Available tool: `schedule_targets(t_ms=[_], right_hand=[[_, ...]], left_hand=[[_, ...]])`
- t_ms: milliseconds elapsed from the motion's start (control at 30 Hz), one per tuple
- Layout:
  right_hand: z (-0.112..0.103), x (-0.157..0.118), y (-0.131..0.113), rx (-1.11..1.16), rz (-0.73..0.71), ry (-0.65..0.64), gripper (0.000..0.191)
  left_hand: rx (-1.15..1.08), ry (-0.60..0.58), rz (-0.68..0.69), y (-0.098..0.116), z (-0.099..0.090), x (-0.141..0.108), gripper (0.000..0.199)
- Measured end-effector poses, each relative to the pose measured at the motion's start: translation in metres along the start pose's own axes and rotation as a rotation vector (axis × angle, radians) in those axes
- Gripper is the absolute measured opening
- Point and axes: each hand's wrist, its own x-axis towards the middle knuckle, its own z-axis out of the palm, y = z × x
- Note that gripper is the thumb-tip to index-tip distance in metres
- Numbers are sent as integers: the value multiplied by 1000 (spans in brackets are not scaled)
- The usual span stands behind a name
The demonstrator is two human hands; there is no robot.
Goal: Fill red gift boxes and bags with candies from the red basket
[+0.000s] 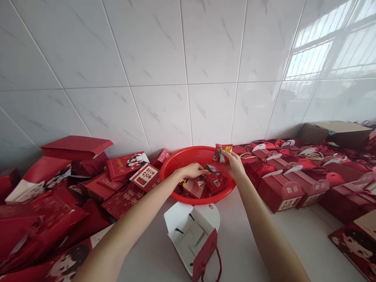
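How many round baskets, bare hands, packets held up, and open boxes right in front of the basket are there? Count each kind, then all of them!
Round red plastic basket: 1
Bare hands, left hand and right hand: 2
Small red-and-gold packet held up: 1
Open red cardboard box with white inside: 1
Total: 5

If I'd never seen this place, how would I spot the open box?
Find the pale tiled wall, then the bright red plastic basket in front of it. Just on the near side of that basket sits a red cardboard box with a red cord handle. It gapes open, showing its white inside, unlike the closed red gift boxes at the right.
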Motion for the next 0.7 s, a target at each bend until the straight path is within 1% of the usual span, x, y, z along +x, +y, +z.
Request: schedule_targets(t_ms=[133, 300, 533, 700], right_hand=[[-1, 1, 0, 2, 14, -20, 11], [-3, 4, 1, 16, 40, -57, 13], [-4, 4, -1, 37, 85, -69, 13], [-1, 2, -3, 41, 103, -58, 8]], left_hand=[[-56, 43, -4, -1, 0, 1, 63], [-128, 109, -25, -8, -2, 6, 57], [-218, 232, 25, -15, -7, 12, 49], [-262, 265, 35, -18, -7, 12, 45]])
